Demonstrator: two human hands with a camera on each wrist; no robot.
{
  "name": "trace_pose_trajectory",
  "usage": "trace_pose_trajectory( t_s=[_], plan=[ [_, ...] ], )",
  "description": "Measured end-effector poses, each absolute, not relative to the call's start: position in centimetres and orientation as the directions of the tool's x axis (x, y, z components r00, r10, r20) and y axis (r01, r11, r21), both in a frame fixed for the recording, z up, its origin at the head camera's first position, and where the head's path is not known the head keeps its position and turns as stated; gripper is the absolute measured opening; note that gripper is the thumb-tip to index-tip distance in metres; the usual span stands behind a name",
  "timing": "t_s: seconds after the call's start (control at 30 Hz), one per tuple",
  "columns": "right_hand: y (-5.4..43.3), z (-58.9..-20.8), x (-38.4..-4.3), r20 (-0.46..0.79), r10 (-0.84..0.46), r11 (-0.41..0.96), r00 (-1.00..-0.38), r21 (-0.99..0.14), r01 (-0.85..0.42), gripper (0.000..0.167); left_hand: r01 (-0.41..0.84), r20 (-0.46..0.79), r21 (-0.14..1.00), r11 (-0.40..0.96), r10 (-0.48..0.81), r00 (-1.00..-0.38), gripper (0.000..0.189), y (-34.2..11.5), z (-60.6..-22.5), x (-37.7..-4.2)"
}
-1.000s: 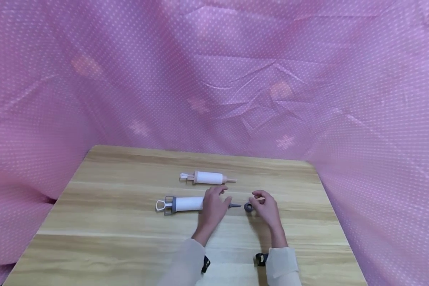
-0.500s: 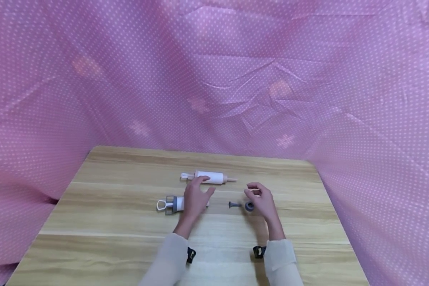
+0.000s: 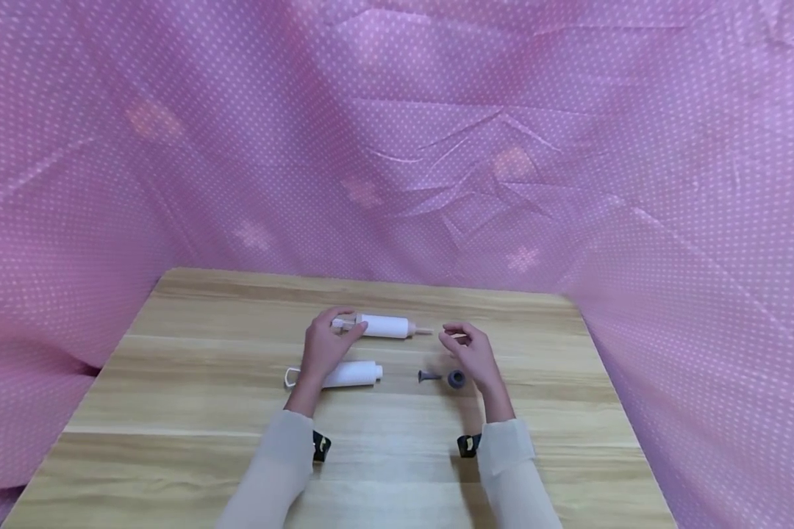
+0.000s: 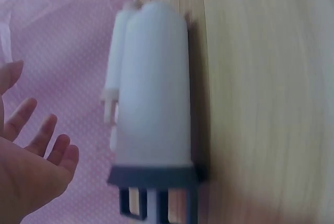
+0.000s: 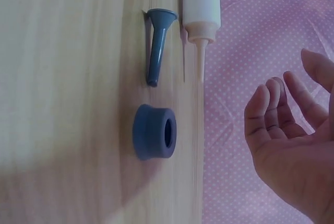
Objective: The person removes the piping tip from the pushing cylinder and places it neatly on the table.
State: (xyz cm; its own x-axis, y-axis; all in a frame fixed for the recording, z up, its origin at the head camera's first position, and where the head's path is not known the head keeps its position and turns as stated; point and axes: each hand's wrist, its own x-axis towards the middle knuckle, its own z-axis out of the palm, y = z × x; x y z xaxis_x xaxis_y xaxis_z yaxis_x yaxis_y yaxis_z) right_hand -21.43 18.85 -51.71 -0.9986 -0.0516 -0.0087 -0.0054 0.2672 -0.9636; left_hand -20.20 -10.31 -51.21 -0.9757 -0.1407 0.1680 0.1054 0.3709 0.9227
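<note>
Your left hand [image 3: 324, 344] and right hand [image 3: 473, 356], empty and apart, have moved toward the small tube [image 3: 385, 326] between them, so the big tube [image 3: 353, 374] below your left seems let go in pieces, its gray cone [image 5: 157, 46] and ring [image 5: 148, 132] below your right.

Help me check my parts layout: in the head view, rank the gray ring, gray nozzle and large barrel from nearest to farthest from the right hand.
From the right hand:
1. Gray ring, on the near side of the hand.
2. Gray nozzle, just left of the ring.
3. Large barrel, farther left.
</note>
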Motion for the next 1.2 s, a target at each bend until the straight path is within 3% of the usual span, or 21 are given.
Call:
trace_pose_trajectory(
  t_s=[0.2,0.43,0.73,1.2],
  plan=[
    [18.1,-51.3,-22.2,0.026,-0.056,0.282,-0.998,-0.959,-0.041,0.035,0.023,0.085,0.911,0.412,-0.132,-0.988,0.050,-12.1,-51.7,-21.4],
    [17.5,-51.8,-23.5,0.002,-0.099,0.291,-0.995,-0.956,-0.030,0.044,-0.091,-0.037,0.926,0.367,-0.152,-0.988,0.057,-13.2,-52.1,-22.8],
    [16.8,-53.1,-24.7,-0.005,-0.170,0.310,-0.986,-0.950,-0.048,0.041,-0.106,-0.096,0.941,0.322,-0.046,-0.994,0.064,-13.5,-52.7,-24.1],
    [15.7,-54.6,-25.3,-0.154,-0.126,0.369,-0.980,-0.924,0.098,0.042,-0.124,-0.137,0.924,0.362,0.009,-0.991,0.071,-12.5,-53.8,-24.8]
  ],
)
